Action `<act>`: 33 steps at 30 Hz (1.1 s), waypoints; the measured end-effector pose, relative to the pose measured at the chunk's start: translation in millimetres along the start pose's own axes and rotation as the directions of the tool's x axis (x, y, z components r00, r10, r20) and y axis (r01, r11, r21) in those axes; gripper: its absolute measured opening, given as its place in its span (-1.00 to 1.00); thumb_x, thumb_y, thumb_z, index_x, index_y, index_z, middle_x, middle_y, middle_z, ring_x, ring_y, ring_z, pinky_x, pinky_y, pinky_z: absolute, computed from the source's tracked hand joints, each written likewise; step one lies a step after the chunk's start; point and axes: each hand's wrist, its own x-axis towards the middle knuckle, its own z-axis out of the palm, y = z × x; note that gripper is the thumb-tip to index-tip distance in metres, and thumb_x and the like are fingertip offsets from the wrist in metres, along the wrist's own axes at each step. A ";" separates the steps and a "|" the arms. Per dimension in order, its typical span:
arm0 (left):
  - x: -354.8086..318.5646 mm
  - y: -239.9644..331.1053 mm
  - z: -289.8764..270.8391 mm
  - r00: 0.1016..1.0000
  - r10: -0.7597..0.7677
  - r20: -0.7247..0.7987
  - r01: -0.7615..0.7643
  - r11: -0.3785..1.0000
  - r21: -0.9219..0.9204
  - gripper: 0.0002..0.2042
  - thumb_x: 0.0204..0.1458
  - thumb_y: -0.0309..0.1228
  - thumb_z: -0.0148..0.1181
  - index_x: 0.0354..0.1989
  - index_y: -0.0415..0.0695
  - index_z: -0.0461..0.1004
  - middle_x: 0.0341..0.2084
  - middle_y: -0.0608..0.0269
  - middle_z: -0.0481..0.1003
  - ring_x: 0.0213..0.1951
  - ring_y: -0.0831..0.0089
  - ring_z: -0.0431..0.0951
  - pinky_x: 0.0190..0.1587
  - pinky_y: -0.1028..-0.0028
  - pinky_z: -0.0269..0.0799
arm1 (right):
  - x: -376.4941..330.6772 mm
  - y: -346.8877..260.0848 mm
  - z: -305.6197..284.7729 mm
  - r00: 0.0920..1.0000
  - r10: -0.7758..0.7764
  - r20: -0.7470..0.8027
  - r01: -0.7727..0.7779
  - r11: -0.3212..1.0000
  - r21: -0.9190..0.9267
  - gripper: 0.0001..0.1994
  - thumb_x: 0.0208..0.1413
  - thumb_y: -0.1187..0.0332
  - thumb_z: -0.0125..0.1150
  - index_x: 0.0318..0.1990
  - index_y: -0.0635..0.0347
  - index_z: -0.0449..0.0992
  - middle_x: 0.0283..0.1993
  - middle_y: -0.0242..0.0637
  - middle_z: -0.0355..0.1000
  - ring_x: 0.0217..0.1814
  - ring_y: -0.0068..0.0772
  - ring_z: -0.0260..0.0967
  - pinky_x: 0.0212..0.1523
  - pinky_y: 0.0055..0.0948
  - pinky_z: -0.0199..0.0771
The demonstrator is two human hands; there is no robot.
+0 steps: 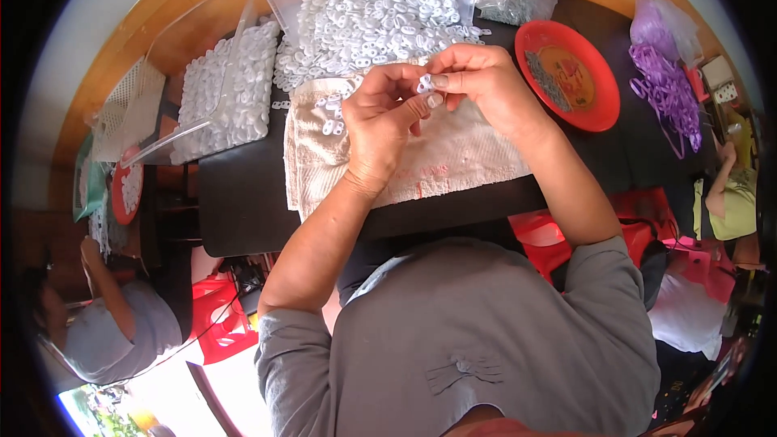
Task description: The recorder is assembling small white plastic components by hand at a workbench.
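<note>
At upper centre, your right hand (479,74) is pinching a white piece (425,83). Your left hand (380,117) is lying to its lower left; its grip I cannot tell.

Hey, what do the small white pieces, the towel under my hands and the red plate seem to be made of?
White pieces: probably plastic, smooth with a slight gloss, judging by their repeated rounded shapes and clean holes.
Towel: likely cotton, matte, from its soft, fuzzy-looking texture.
Red plate: perhaps plastic, going by its even colour and smooth rim, though painted metal is possible.
</note>
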 end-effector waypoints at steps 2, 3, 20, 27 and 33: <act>-2.6 1.4 1.3 1.000 0.003 0.002 -0.003 0.999 0.037 -0.76 -0.05 -0.70 0.24 -0.17 -0.28 0.46 -0.42 0.24 0.53 -0.43 0.58 0.51 -0.55 0.64 0.38 | -0.4 -1.0 -1.3 0.999 0.047 0.027 -0.049 0.998 0.050 -0.84 0.06 0.38 0.20 -0.29 0.31 0.56 -0.43 -0.35 0.48 -0.44 -0.57 0.41 -0.42 -0.59 0.37; -3.1 1.7 2.2 1.000 0.009 0.000 -0.009 0.998 0.069 -0.74 -0.06 -0.70 0.25 -0.16 -0.28 0.47 -0.42 0.26 0.52 -0.43 0.59 0.50 -0.55 0.65 0.37 | -1.0 -1.9 -2.2 0.995 0.084 0.052 -0.086 0.995 0.051 -0.84 0.07 0.37 0.19 -0.31 0.30 0.55 -0.44 -0.35 0.48 -0.45 -0.56 0.41 -0.42 -0.58 0.37; -12.2 21.6 8.3 0.982 0.073 0.176 -0.070 0.997 -0.025 -0.83 -0.03 -0.72 0.21 -0.26 -0.37 0.39 -0.41 0.00 0.53 -0.40 0.26 0.60 -0.34 0.38 0.60 | -10.6 -8.6 -5.8 0.944 0.160 0.288 -0.202 0.972 0.121 -0.80 0.18 0.34 0.12 -0.36 0.33 0.48 -0.53 -0.35 0.40 -0.60 -0.54 0.39 -0.63 -0.69 0.27; -12.9 17.7 6.7 0.981 0.115 0.155 -0.095 0.987 -0.130 -0.85 -0.04 -0.72 0.22 -0.33 -0.36 0.37 -0.44 0.03 0.51 -0.40 0.19 0.61 -0.33 0.32 0.64 | -10.9 -0.5 0.3 0.931 0.137 0.339 -0.256 0.906 0.337 -0.80 0.14 0.35 0.17 -0.33 0.36 0.48 -0.54 -0.32 0.40 -0.62 -0.51 0.37 -0.66 -0.70 0.23; -8.4 10.7 -3.5 0.980 0.122 0.160 -0.111 0.991 -0.074 -0.84 -0.06 -0.70 0.26 -0.35 -0.33 0.39 -0.42 0.08 0.52 -0.38 0.31 0.61 -0.30 0.39 0.64 | -11.0 4.8 4.4 0.932 0.110 0.346 -0.257 0.873 0.415 -0.80 0.13 0.35 0.19 -0.34 0.37 0.47 -0.54 -0.32 0.40 -0.63 -0.51 0.35 -0.65 -0.66 0.24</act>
